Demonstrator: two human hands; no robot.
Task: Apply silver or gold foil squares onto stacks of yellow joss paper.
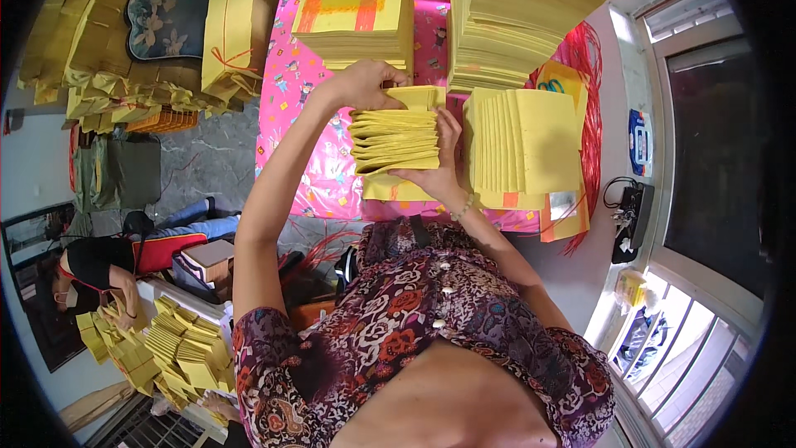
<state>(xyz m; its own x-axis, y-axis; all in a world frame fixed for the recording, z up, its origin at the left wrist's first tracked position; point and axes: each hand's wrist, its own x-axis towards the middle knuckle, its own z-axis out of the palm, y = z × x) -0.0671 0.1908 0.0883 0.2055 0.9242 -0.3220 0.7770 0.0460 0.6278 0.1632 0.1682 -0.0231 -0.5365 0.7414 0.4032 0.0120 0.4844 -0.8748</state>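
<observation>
Over the pink table, a thick bundle of folded yellow paper (pixel 396 140) stands with its creased, layered edges facing me. My right hand (pixel 439 168) grips the bundle from the right, thumb along the near edge and fingers up its right side. At the far end, my left hand (pixel 365 85) is curled with the thumb against a smaller folded piece of yellow paper (pixel 421 97); some of its fingertips are hidden behind. Just right of my right hand lies a fanned row of folded yellow paper (pixel 518 145).
Tall yellow paper stacks (pixel 352 0) (pixel 514 17) rise at the table's far side. Red string (pixel 587 116) hangs at the right edge near teal-handled scissors (pixel 551 86). Another person (pixel 104 261) handles yellow paper bundles at lower left. A cushioned chair back (pixel 168 15) stands far left.
</observation>
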